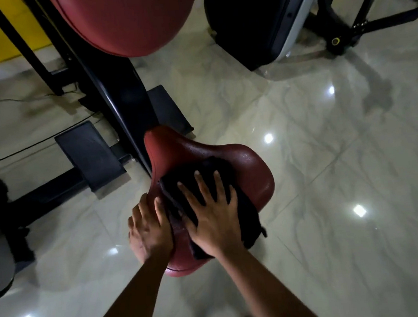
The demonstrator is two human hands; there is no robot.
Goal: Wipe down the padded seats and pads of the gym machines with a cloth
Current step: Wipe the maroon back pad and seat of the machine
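Head view: right hand [212, 213] lies flat, palm down, on a dark cloth [205, 184] with all 5 fingers spread wide, pressing the cloth onto the top of a red padded seat [253, 177]. Left hand [148, 228] rests on the seat's left edge just beside the cloth, fingers extended and close together, curled slightly over the rim, holding nothing. Seat sits on a black machine frame [119, 90] above a glossy pale tiled floor [331, 172]; a 2nd red pad [125, 18] hangs above and beyond it.
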